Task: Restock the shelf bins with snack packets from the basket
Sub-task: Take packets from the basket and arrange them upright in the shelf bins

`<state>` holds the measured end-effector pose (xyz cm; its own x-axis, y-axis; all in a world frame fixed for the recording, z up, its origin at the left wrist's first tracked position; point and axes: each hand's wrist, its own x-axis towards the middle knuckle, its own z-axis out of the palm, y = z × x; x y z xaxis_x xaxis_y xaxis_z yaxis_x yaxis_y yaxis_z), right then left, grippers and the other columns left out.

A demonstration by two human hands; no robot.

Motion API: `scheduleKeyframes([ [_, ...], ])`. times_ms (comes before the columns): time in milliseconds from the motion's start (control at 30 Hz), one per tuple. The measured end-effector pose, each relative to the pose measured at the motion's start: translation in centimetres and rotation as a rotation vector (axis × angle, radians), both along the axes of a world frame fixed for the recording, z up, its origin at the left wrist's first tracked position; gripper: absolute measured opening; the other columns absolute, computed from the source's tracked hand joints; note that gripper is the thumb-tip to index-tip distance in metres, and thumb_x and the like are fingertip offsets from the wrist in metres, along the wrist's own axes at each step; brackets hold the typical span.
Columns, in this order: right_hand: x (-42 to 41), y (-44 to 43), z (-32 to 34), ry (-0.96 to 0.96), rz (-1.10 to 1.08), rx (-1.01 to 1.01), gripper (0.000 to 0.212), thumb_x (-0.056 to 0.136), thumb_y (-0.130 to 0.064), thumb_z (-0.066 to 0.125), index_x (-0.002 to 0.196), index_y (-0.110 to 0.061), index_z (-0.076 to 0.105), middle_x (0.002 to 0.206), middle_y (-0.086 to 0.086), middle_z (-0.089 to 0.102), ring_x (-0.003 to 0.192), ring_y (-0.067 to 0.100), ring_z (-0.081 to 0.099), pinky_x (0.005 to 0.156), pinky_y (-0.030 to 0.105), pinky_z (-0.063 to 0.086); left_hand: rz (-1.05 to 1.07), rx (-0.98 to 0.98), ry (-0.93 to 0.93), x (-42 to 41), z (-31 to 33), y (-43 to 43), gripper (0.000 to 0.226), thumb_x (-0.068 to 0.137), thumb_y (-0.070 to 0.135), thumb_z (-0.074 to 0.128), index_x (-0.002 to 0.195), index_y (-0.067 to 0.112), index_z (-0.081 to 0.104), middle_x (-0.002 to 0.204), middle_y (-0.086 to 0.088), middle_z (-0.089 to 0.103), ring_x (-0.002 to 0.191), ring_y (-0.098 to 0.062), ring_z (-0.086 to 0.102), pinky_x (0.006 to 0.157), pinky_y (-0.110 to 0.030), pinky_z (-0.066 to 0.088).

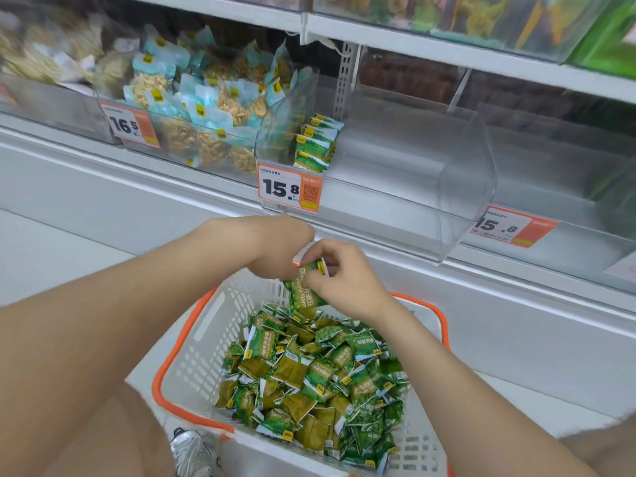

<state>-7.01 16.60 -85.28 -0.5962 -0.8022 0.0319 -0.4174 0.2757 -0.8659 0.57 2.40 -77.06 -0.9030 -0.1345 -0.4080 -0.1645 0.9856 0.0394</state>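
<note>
My left hand (275,247) and right hand (347,284) pinch, it seems, a few packets (304,297) over the heaped basket (172,356) at six o'clock; the bin (395,201) at twelve holds just one stack (316,142).

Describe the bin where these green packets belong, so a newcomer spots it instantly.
Above the basket, find the bin of pale-blue bags. Immediately right is a clear bin; unlike its neighbours, it is nearly bare, holding one short stack of green packets at its left.

clear bin (461,173): rt side free | green pkts (318,142) stacked at left wall | clear front blocks, top open
</note>
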Motion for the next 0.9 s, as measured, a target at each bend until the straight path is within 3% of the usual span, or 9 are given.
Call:
scheduleKeyframes([
  [67,0.4,-0.1,1.6,0.017,-0.006,-0.158,0.022,0.076,-0.019,0.066,0.095,-0.031,0.063,0.089,0.006,0.073,0.078,0.039,0.065,0.068,0.052,0.055,0.046,0.099,0.064,0.3,1.3,-0.5,0.025,0.093,0.028,0.070,0.111,0.011,0.064,0.101,-0.008,0.070,0.092,-0.030,0.066,0.081,-0.045,0.056],
  [167,0.8,0.0,3.7,0.108,-0.134,-0.386,0.035,0.085,-0.007,0.070,0.111,-0.027,0.058,0.088,-0.001,0.072,0.066,0.025,0.063,0.063,0.042,0.056,0.176,0.373,0.124,1.0,2.8,-1.5,0.008,0.095,0.025,0.073,0.095,0.017,0.072,0.084,-0.008,0.076,0.082,-0.031,0.072,0.075,-0.045,0.060],
  [233,0.9,-0.1,4.4,0.119,-0.243,-0.500,0.035,0.088,-0.007,0.071,0.116,-0.023,0.058,0.086,-0.006,0.070,0.064,0.019,0.062,0.061,0.035,0.052,0.312,0.589,0.215,1.5,3.6,-1.9,0.006,0.096,0.022,0.075,0.095,0.017,0.073,0.086,-0.009,0.078,0.079,-0.022,0.076,0.074,-0.038,0.062],
  [333,0.5,-0.4,4.4,0.092,-0.277,-0.514,0.034,0.091,-0.007,0.070,0.120,-0.019,0.060,0.070,-0.018,0.060,0.058,0.011,0.053,0.056,0.029,0.043,0.515,0.833,0.365,1.5,4.0,-1.8,0.014,0.096,0.014,0.075,0.103,0.004,0.069,0.091,-0.017,0.076,0.072,-0.015,0.076,0.071,-0.028,0.064],
  [467,0.3,-0.8,4.7,0.078,-0.245,-0.504,0.037,0.093,-0.006,0.067,0.125,-0.022,0.059,0.063,-0.010,0.055,0.056,0.018,0.049,0.055,0.034,0.043,0.562,0.879,0.355,1.2,3.8,-1.6,0.012,0.099,0.006,0.068,0.111,0.006,0.068,0.099,-0.020,0.077,0.081,-0.019,0.078,0.079,-0.036,0.065],
  [667,-0.4,-1.6,6.3,0.093,-0.309,-0.552,0.037,0.091,-0.009,0.071,0.123,-0.023,0.059,0.068,-0.016,0.065,0.055,0.009,0.052,0.056,0.027,0.043,0.529,0.766,0.499,0.8,5.2,-2.5,0.011,0.097,0.020,0.073,0.106,0.018,0.069,0.091,-0.008,0.077,0.085,-0.021,0.076,0.070,-0.032,0.062],
  [767,-1.4,-2.4,8.3,0.207,-0.395,-0.567,0.036,0.089,-0.015,0.073,0.120,-0.027,0.058,0.070,-0.009,0.067,0.056,0.012,0.056,0.057,0.031,0.048,0.405,0.335,0.718,0.4,5.2,-3.8,0.010,0.094,0.018,0.065,0.098,0.027,0.068,0.099,0.004,0.062,0.089,-0.022,0.063,0.069,-0.027,0.049],
  [833,-2.5,-3.3,9.6,0.317,-0.431,-0.531,0.035,0.086,-0.019,0.074,0.115,-0.029,0.056,0.067,-0.007,0.066,0.056,0.012,0.056,0.061,0.031,0.049,0.327,0.064,0.759,0.2,4.8,-4.7,0.021,0.092,0.010,0.061,0.106,0.027,0.064,0.112,-0.001,0.045,0.093,-0.025,0.054,0.078,-0.039,0.051],
  [900,-4.0,-4.6,10.7,0.392,-0.455,-0.446,0.034,0.084,-0.023,0.073,0.112,-0.029,0.055,0.063,-0.008,0.062,0.060,0.011,0.056,0.064,0.031,0.046,0.299,-0.046,0.717,0.0,4.4,-5.3,0.030,0.090,0.005,0.062,0.113,0.024,0.061,0.118,-0.003,0.038,0.091,-0.028,0.054,0.076,-0.049,0.055],
])
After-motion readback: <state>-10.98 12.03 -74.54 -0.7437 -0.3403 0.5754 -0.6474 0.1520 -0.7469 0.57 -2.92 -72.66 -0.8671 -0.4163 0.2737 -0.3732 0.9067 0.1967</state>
